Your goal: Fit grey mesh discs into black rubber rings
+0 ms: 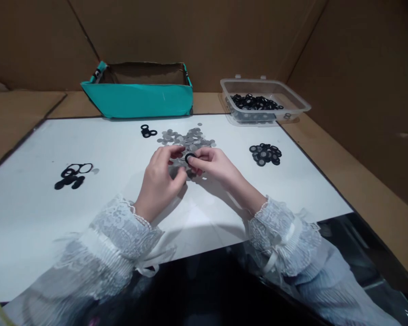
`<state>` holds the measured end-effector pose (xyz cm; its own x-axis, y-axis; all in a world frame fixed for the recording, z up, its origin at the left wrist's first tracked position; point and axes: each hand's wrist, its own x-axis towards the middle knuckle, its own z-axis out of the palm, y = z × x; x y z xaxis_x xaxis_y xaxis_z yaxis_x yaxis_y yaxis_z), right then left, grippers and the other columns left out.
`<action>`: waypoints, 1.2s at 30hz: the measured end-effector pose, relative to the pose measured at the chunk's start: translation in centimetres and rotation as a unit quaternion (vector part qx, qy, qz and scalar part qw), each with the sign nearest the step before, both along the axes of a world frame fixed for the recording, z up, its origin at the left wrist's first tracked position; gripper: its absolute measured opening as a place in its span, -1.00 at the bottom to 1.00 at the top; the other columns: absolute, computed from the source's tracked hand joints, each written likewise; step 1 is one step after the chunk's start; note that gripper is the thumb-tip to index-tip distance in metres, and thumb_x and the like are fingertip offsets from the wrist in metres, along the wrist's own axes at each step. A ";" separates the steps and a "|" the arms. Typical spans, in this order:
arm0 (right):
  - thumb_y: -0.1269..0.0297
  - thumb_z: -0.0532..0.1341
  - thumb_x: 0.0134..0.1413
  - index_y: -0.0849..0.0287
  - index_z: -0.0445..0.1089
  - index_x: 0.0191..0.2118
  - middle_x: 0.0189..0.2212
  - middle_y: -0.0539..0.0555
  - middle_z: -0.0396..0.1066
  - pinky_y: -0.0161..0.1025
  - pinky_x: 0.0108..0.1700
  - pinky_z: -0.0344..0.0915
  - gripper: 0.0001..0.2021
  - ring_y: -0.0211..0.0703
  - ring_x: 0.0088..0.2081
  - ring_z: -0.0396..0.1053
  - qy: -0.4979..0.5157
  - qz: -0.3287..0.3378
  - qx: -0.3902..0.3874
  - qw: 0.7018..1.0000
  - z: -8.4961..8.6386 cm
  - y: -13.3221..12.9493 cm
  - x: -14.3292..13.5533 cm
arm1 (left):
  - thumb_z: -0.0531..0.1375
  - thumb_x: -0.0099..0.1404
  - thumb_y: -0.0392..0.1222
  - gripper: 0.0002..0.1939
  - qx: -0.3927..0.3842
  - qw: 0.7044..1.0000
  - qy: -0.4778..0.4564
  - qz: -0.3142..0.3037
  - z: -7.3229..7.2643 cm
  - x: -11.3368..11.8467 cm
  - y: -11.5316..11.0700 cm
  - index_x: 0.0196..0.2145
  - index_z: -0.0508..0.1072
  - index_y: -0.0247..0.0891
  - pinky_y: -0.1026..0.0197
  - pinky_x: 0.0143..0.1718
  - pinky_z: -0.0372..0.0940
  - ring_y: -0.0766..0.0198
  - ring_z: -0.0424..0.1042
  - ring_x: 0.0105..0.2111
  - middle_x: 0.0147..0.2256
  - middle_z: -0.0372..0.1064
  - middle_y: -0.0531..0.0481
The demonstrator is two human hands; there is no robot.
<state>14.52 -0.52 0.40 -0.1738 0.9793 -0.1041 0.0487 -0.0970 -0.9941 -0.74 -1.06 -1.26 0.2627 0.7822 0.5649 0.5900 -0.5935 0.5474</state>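
Observation:
Small grey discs (192,138) lie in a loose pile at the middle of the white board (122,149). My right hand (212,164) pinches a black ring (189,158) between thumb and fingers, over the near side of the pile. Just left of it, my left hand (163,172) is curved with thumb and fingers apart, and nothing shows between them. A few black rings (148,131) lie behind my left hand. To the right sits a heap of black rings with grey centres (265,154).
At the back left stands a teal box (148,100) with an open top. A clear plastic tub (272,115) holding many black rings is at the back right. More black pieces (70,177) lie at the left. Cardboard walls (204,40) enclose the back and right.

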 end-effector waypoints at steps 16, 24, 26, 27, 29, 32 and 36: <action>0.31 0.27 -0.05 0.20 0.30 -0.58 -0.66 -0.08 0.24 -0.32 -0.44 0.11 -0.80 -0.33 -0.54 0.18 -0.013 0.040 -0.018 0.999 -0.2 0.3 0.7 | 0.21 0.20 -0.22 -0.80 0.024 0.996 0.089 0.006 0.0 0.2 0.0 -0.20 0.33 -0.23 0.05 -0.14 0.32 0.07 0.38 -0.16 -0.22 0.38 -0.12; 0.34 0.30 -0.09 0.22 0.34 -0.57 -0.63 -0.06 0.31 -0.31 -0.38 0.18 -0.83 -0.32 -0.50 0.25 0.001 0.052 -0.026 0.998 -0.4 0.3 0.6 | 0.17 0.19 -0.30 -0.85 0.000 0.998 0.063 -0.017 0.3 0.1 -0.4 -0.23 0.38 -0.21 0.08 -0.13 0.32 0.11 0.39 -0.18 -0.26 0.40 -0.08; 0.33 0.31 -0.08 0.22 0.35 -0.57 -0.63 -0.06 0.32 -0.31 -0.40 0.19 -0.83 -0.32 -0.52 0.25 -0.002 0.053 -0.022 0.998 -0.4 0.3 0.8 | 0.18 0.19 -0.30 -0.84 -0.008 0.999 0.045 -0.023 0.5 0.1 -0.4 -0.23 0.40 -0.21 0.09 -0.11 0.32 0.12 0.40 -0.17 -0.24 0.41 -0.08; 0.33 0.31 -0.07 0.22 0.35 -0.57 -0.63 -0.06 0.32 -0.32 -0.40 0.20 -0.83 -0.33 -0.52 0.25 -0.002 0.052 -0.020 0.998 -0.4 0.3 0.8 | 0.18 0.19 -0.30 -0.84 -0.020 0.999 0.032 -0.023 0.6 0.1 -0.4 -0.23 0.41 -0.21 0.09 -0.10 0.32 0.13 0.40 -0.17 -0.24 0.42 -0.08; 0.32 0.32 -0.06 0.23 0.37 -0.55 -0.63 -0.06 0.32 -0.32 -0.40 0.23 -0.83 -0.33 -0.53 0.27 0.009 0.045 -0.018 0.999 -0.4 0.4 0.9 | 0.20 0.18 -0.27 -0.82 -0.070 0.997 -0.015 -0.022 0.7 0.1 -0.3 -0.21 0.42 -0.23 0.10 -0.11 0.33 0.17 0.41 -0.21 -0.23 0.44 -0.07; 0.35 0.31 -0.02 0.23 0.40 -0.51 -0.61 -0.05 0.35 -0.31 -0.37 0.30 -0.86 -0.33 -0.52 0.31 0.037 0.037 -0.026 0.998 -0.2 0.5 0.9 | 0.25 0.16 -0.19 -0.73 -0.187 0.972 -0.138 -0.020 0.8 0.3 -0.1 -0.17 0.44 -0.29 0.12 -0.17 0.38 0.20 0.44 -0.27 -0.25 0.46 -0.09; 0.41 0.26 0.05 0.22 0.40 -0.50 -0.60 -0.04 0.38 -0.29 -0.34 0.36 -0.87 -0.33 -0.53 0.33 0.045 0.026 -0.020 0.998 0.0 0.5 0.8 | 0.31 0.09 -0.16 -0.60 -0.288 0.920 -0.266 -0.010 0.9 0.3 0.2 -0.10 0.45 -0.34 0.14 -0.17 0.41 0.17 0.47 -0.23 -0.24 0.48 -0.13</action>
<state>15.27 -0.05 0.42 -0.2354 0.9638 -0.1251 -0.0338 -0.1368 -0.9900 -0.39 -0.88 -0.36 0.0866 0.9901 0.1104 0.1404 -0.1218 0.9826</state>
